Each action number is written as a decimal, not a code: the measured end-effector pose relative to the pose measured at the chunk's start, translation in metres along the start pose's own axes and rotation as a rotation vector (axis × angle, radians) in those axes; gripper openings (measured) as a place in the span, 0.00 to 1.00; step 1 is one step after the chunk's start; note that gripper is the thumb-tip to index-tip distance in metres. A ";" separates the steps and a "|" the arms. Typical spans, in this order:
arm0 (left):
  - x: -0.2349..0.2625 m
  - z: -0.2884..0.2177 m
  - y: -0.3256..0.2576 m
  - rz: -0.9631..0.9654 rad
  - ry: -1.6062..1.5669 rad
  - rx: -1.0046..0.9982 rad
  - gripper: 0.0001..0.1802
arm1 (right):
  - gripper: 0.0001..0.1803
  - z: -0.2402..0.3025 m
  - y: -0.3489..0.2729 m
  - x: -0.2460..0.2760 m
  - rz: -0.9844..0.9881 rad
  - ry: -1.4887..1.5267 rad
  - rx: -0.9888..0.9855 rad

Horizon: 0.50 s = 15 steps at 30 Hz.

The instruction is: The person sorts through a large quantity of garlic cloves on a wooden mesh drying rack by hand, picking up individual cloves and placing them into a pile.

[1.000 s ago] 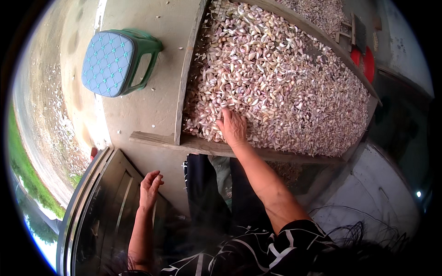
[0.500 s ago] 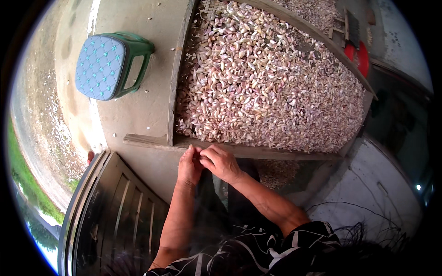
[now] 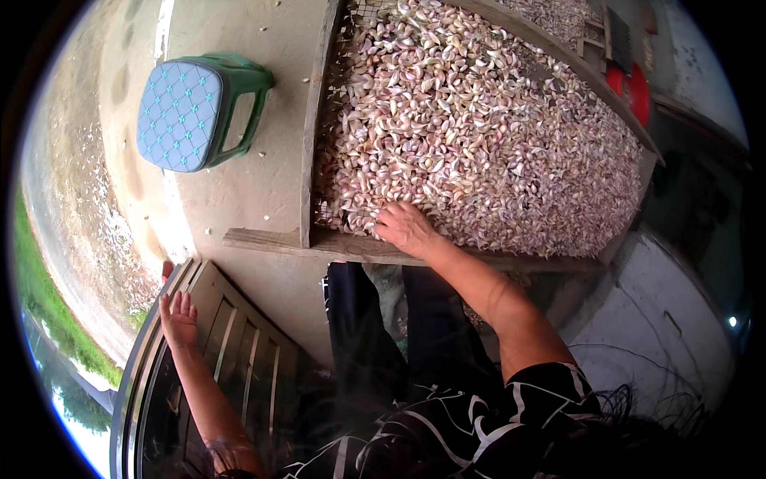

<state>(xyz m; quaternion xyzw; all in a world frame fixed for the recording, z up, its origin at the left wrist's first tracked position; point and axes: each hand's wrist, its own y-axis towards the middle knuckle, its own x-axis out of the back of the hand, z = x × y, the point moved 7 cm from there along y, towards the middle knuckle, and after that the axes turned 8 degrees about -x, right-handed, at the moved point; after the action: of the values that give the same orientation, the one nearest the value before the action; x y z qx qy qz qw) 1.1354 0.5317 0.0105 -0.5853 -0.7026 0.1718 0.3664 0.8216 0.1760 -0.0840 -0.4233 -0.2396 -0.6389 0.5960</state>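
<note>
A wide layer of pinkish-white garlic cloves [image 3: 479, 136] covers a wood-framed mesh tray [image 3: 351, 244]. Over the tray's near rail reaches my right hand [image 3: 405, 229], down on the cloves by the near left corner. Its fingers are bent and drawn together; the tips are hidden among the cloves, so what they hold, if anything, is unclear. My left hand [image 3: 179, 323] is stretched far out to the left, above the edge of a dark panelled door [image 3: 239, 343]. Nothing shows in its palm, and its fingers are spread.
A green plastic stool [image 3: 251, 104] with a blue quilted seat stands on the concrete floor left of the tray. At the far right lies a red round object [image 3: 634, 94]. A white panel [image 3: 638, 311] stands at the right, and more cloves [image 3: 554, 17] lie beyond the far rail.
My hands were together in front of the near rail and have parted. The left swung out to the left and opened; the right moved forward and right, onto the cloves.
</note>
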 end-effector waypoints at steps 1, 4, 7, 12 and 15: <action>-0.004 0.017 -0.005 0.062 0.031 0.032 0.24 | 0.01 -0.011 -0.007 0.012 -0.057 0.021 -0.046; -0.036 0.070 -0.039 0.195 0.064 0.141 0.17 | 0.04 -0.067 -0.032 0.034 -0.003 0.199 -0.558; -0.092 0.119 -0.093 0.382 0.109 0.266 0.15 | 0.07 -0.120 -0.066 0.079 -0.323 -0.054 -0.659; -0.117 0.159 -0.141 0.536 0.129 0.386 0.14 | 0.27 -0.163 -0.052 0.092 -0.415 -0.119 -1.021; -0.117 0.164 -0.147 0.532 0.252 0.364 0.14 | 0.36 -0.155 0.002 0.075 -0.340 -0.127 -1.200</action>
<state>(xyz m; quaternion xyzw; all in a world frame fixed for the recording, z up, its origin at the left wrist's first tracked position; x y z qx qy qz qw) 0.9211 0.4135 -0.0374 -0.6898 -0.4323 0.3101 0.4911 0.7891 0.0079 -0.1040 -0.6773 0.0619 -0.7216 0.1289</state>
